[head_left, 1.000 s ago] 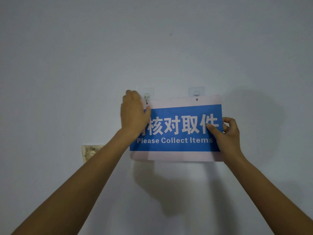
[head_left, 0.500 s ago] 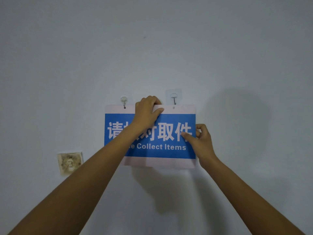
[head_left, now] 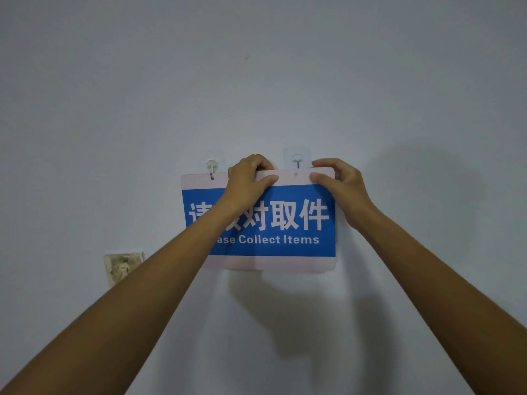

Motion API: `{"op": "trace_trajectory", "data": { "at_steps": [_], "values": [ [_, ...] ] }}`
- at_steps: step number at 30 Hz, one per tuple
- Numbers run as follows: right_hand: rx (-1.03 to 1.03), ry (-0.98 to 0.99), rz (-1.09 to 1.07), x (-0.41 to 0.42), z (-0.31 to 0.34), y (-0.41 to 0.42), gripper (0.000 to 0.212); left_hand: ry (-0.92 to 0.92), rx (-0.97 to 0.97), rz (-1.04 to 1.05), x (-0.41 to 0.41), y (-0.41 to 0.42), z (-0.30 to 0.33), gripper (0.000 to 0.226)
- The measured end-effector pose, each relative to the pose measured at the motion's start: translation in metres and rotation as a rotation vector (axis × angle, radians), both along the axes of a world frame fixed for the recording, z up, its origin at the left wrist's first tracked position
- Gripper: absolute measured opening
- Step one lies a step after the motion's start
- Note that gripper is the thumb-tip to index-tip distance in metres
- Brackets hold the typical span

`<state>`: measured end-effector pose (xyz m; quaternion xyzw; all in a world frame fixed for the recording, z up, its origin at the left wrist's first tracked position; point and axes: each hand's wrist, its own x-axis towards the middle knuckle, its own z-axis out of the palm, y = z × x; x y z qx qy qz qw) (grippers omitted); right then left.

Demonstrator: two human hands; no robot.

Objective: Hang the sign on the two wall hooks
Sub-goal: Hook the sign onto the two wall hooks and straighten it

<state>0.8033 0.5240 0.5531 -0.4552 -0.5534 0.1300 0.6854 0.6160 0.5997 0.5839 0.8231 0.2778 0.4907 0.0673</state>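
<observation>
The left forearm (head_left: 182, 269) hides part of the sign's (head_left: 285, 223) lettering and lower-left corner.

The pale grey-blue wall (head_left: 285, 81) carries everything here. Near its middle sit two clear adhesive hooks: the left hook (head_left: 212, 168) and, at its 3 o'clock, the right hook (head_left: 297, 160). The blue and white sign (head_left: 285, 223) lies flat against the wall at 6 o'clock of both. A worn, stained wall plate (head_left: 123, 267) sits at 8 o'clock from the sign, near its lower left corner
</observation>
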Motion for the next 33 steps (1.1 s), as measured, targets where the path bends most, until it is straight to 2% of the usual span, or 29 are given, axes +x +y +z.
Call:
{"op": "trace_trajectory", "data": {
  "at_steps": [6,12,18,27,33],
  "values": [
    [0.119,-0.114,-0.241,0.0,0.013,0.019,0.031,-0.092,0.015,0.058,0.01,0.007,0.001,0.012],
    [0.17,-0.221,-0.429,-0.003,0.006,0.023,0.024,-0.151,0.113,0.117,0.019,0.014,-0.007,0.015],
    [0.129,-0.189,-0.391,-0.002,-0.01,0.02,0.033,-0.086,0.132,0.109,0.017,0.016,-0.012,0.013],
    [0.101,-0.168,-0.348,-0.002,-0.024,0.018,0.029,-0.029,0.146,0.092,0.012,0.01,-0.018,0.013],
    [0.163,-0.196,-0.298,-0.002,-0.019,0.011,0.032,-0.033,0.161,0.042,0.007,0.006,-0.014,0.012]
  ]
}}
